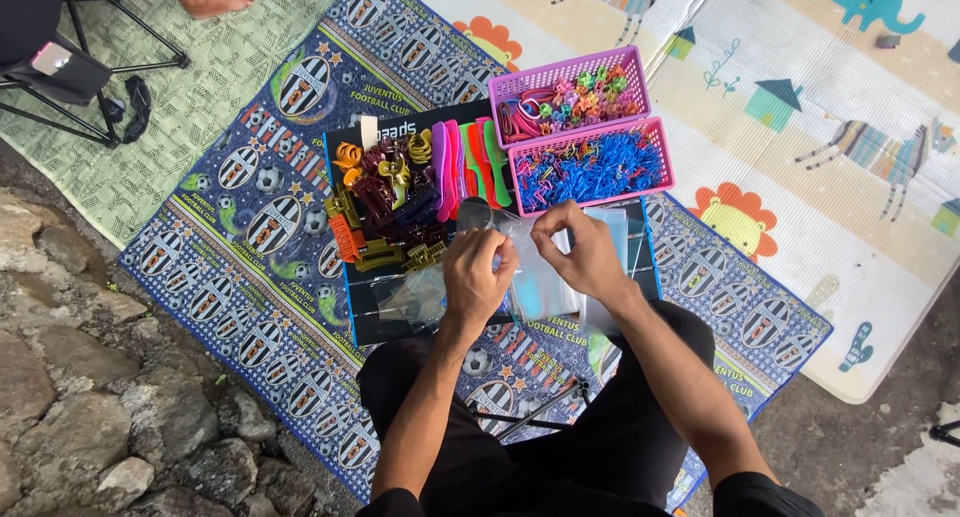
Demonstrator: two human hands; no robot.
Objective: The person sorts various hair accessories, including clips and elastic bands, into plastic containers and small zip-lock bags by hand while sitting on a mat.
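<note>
Both hands are raised over a black board (365,312) laid on a patterned blue mat (250,277), and a small clear plastic bag (520,239) is held between them. The left hand (478,277) is closed in a pinch on the bag's left edge, its fingers curled inward. The right hand (585,252) is likewise closed in a pinch on the bag's upper right edge, thumb against fingertips. More clear bags (545,292) are seen lying just beneath the hands on the board.

Just beyond the left hand, a heap of hair claws (390,202) in brown, yellow and orange is spread on the board, with bright combs (470,162) in pink and green beside it. Beyond the right hand, two pink baskets are set side by side: the nearer basket (590,167) is filled with blue and pink clips, the farther basket (570,102) with mixed coloured clips and bands. Further to the right, a pale play mat (800,147) with animal pictures is spread on the ground.
</note>
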